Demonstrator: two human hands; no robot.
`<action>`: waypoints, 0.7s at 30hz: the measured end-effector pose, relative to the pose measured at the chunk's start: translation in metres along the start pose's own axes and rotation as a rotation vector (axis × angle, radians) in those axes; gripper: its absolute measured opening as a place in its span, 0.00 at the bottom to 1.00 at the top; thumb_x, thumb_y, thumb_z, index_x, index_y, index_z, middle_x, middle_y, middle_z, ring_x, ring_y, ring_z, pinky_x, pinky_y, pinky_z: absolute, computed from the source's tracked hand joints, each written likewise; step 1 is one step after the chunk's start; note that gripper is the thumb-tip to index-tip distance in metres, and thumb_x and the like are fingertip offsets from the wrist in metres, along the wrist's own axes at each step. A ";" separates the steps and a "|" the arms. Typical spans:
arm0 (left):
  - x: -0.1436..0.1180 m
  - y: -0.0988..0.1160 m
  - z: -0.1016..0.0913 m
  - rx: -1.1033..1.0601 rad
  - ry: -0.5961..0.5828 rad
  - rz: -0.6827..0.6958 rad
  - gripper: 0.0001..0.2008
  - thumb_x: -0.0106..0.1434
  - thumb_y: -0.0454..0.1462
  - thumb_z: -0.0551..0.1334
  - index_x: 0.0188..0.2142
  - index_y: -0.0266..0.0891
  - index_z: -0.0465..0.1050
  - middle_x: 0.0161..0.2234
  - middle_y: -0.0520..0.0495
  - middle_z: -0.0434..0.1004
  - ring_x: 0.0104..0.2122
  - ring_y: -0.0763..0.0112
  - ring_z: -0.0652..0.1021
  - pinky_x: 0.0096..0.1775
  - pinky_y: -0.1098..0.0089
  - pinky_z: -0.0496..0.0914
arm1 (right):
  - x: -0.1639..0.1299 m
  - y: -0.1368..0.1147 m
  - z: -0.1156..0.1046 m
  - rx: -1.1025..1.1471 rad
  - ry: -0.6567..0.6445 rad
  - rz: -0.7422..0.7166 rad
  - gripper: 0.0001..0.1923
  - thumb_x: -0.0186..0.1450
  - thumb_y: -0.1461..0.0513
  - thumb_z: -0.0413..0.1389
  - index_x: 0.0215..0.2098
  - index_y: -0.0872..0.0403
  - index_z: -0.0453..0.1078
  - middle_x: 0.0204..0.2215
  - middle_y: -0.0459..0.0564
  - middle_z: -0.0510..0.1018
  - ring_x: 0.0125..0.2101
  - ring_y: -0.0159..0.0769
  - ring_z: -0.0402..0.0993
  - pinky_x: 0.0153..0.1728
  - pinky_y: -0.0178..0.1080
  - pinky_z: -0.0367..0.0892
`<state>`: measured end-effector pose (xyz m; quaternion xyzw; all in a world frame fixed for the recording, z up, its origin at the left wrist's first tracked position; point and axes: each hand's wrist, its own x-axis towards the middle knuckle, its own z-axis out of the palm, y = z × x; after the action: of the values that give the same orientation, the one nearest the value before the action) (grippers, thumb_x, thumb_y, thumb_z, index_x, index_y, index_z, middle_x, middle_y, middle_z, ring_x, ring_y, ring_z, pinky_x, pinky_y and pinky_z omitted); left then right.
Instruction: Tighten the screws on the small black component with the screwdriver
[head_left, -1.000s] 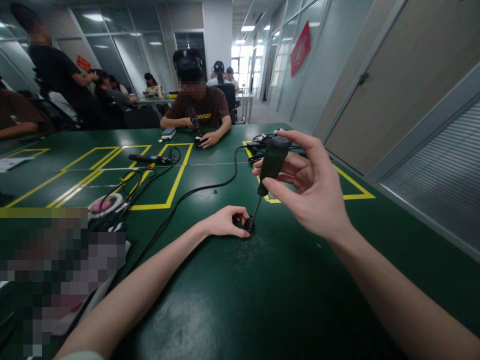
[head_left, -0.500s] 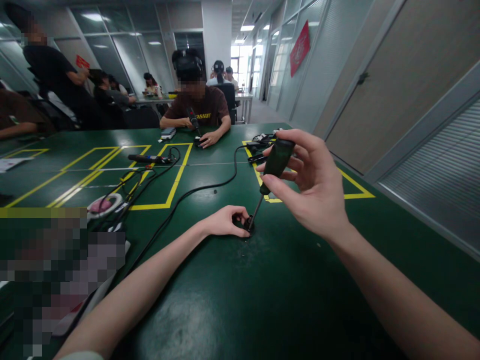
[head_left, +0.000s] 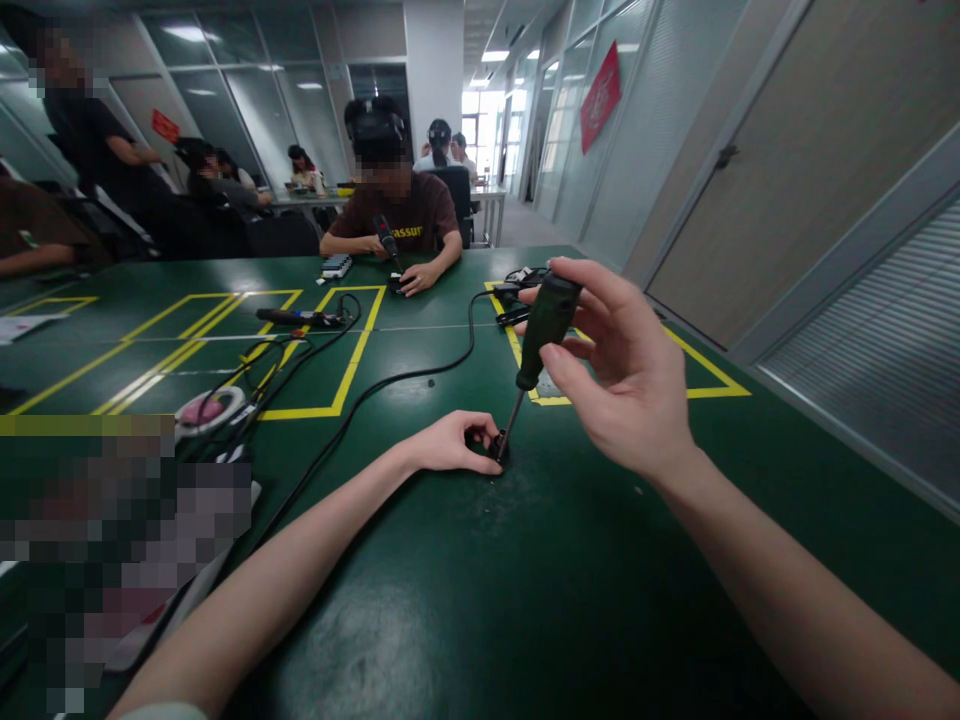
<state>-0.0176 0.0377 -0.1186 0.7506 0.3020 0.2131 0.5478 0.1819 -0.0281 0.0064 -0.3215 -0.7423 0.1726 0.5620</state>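
At the far left, a blurred block is laid over the near corner of the green bench (head_left: 465, 600), so what lies beneath cannot be made out. Just beyond it a round white and pink object (head_left: 210, 408) is seen among black cables (head_left: 360, 395); its kind cannot be told. The left hand (head_left: 450, 445) is stretched forward with the forearm low over the bench, palm down, and its fingers (head_left: 480, 432) are curled narrowly around a small dark part (head_left: 496, 455) that rests on the bench surface near the middle. The part is mostly covered by the fingers and is too small to be identified. The tip of a screwdriver (head_left: 541, 325) is set into that part, the shaft being tilted up and to the right. Its dark green handle is held near the top by the right hand (head_left: 626, 385), raised above the bench with the wrist bent, thumb and fingertips closed on the handle. Across the bench, a seated person (head_left: 397, 215) is seen holding a tool.
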 end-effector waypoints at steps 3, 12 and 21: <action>0.000 0.000 0.000 0.003 0.002 -0.001 0.17 0.51 0.40 0.76 0.37 0.37 0.77 0.36 0.49 0.81 0.37 0.68 0.77 0.44 0.66 0.70 | 0.002 0.002 -0.001 -0.029 0.058 -0.056 0.26 0.67 0.59 0.63 0.63 0.39 0.68 0.58 0.50 0.75 0.55 0.49 0.75 0.48 0.49 0.80; -0.001 0.000 0.000 -0.014 0.001 -0.008 0.16 0.50 0.39 0.76 0.37 0.37 0.76 0.36 0.49 0.81 0.37 0.68 0.78 0.45 0.66 0.70 | -0.001 0.002 0.003 -0.010 0.077 -0.087 0.34 0.70 0.61 0.58 0.71 0.35 0.56 0.66 0.49 0.70 0.60 0.51 0.73 0.52 0.53 0.77; -0.001 0.003 0.000 0.002 0.007 -0.012 0.16 0.50 0.39 0.76 0.36 0.38 0.76 0.35 0.49 0.80 0.36 0.68 0.77 0.43 0.66 0.69 | -0.002 0.004 0.001 -0.112 0.149 -0.106 0.22 0.66 0.56 0.64 0.58 0.41 0.71 0.55 0.52 0.75 0.56 0.52 0.74 0.52 0.54 0.78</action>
<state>-0.0173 0.0362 -0.1154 0.7485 0.3088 0.2122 0.5471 0.1825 -0.0259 0.0021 -0.3245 -0.7229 0.0763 0.6052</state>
